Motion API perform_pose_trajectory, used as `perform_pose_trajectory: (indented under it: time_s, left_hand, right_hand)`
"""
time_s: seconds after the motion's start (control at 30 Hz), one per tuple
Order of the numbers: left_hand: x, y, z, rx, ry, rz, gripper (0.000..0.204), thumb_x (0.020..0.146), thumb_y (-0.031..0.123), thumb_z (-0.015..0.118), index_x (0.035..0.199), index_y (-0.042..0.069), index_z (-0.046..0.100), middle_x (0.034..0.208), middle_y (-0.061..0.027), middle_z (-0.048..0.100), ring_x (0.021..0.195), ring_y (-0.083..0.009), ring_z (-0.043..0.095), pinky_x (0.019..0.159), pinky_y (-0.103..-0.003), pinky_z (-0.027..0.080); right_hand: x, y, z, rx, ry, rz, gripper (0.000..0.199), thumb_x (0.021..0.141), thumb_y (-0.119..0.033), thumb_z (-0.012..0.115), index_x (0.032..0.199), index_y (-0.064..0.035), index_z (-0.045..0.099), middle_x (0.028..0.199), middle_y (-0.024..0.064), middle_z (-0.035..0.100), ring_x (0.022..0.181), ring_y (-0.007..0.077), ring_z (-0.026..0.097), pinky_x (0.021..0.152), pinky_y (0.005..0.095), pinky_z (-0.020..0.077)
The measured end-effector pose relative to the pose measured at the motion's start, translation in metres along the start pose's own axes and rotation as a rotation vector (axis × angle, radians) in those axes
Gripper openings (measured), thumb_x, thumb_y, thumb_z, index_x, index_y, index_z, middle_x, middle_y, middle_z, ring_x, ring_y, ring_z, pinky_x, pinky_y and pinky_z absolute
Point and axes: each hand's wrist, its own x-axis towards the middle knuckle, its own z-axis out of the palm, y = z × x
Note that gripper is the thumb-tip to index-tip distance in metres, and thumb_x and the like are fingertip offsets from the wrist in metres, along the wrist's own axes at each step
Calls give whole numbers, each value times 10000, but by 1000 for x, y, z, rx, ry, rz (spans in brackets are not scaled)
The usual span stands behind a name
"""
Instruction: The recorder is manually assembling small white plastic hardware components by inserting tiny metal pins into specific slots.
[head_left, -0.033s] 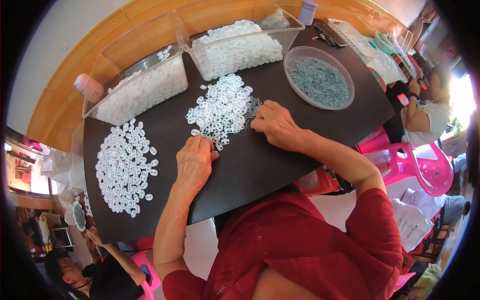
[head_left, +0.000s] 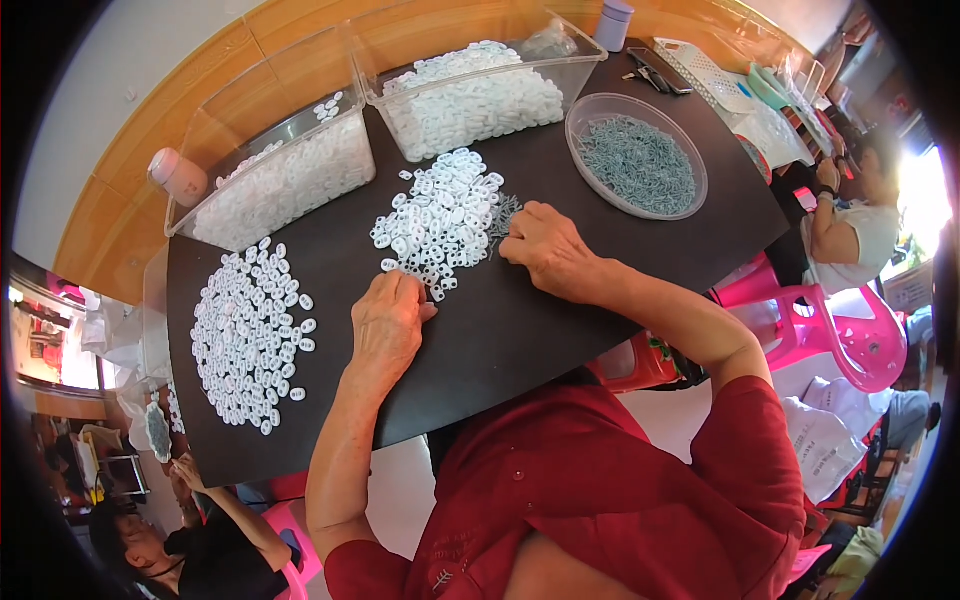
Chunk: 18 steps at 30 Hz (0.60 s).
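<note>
Head view: left hand [head_left: 386, 318] and right hand [head_left: 546, 250] at a white heap [head_left: 445, 205].
Left fingers curl against the heap's near edge; right fingers bend in beside a patch of screws [head_left: 503, 213]. Both look nearly closed, but we cannot tell whether either pinches anything. Bare dark table [head_left: 500, 335] spreads before them. To the left we see a second heap [head_left: 252, 340]; to the right, a round bowl [head_left: 701, 170] of screws; along the far side, two clear tubs [head_left: 585, 75]. Beyond, we have a wood-panelled wall [head_left: 130, 215], a person in white [head_left: 852, 235] and a pink stool [head_left: 868, 340] rightward, a person in black [head_left: 215, 550] lower left.
</note>
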Motion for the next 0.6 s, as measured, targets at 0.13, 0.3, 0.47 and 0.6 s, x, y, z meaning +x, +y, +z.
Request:
perform_pose_trajectory:
  time_s: [0.13, 0.3, 0.47, 0.6]
  left_hand:
    - [-4, -2, 0, 3, -19, -4, 238, 637, 17, 725, 732, 45, 508, 724, -82, 523, 705, -260, 556, 577, -369, 443]
    - [-5, 6, -11, -63, 40, -48, 220, 693, -5, 704, 765, 11, 497, 718, -90, 554, 643, -230, 572, 563, -336, 442]
    - [-14, 30, -24, -729, -31, -497, 100, 812, 3, 647, 862, -6, 561, 782, -43, 609, 642, -94, 561, 561, -222, 449]
    - [-15, 45, -19, -1047, 84, -584, 115, 848, -3, 611, 962, -6, 597, 780, -19, 602, 658, -75, 552, 563, -207, 457]
  right_hand:
    - [4, -11, -4, -134, -21, -106, 133, 631, 26, 543, 735, -49, 507, 757, 98, 455, 746, 275, 452, 674, 355, 374]
    - [-7, -22, -8, -80, -23, -96, 90, 682, -30, 559, 734, -60, 492, 743, 92, 478, 751, 270, 474, 696, 377, 391]
    - [3, -48, -21, 457, 62, 258, 134, 765, -4, 650, 870, -21, 568, 761, 74, 552, 689, 186, 552, 599, 305, 442]
    - [15, -75, -23, 732, 25, 539, 145, 793, -17, 647, 926, -20, 588, 783, 35, 568, 696, 91, 533, 603, 242, 436]
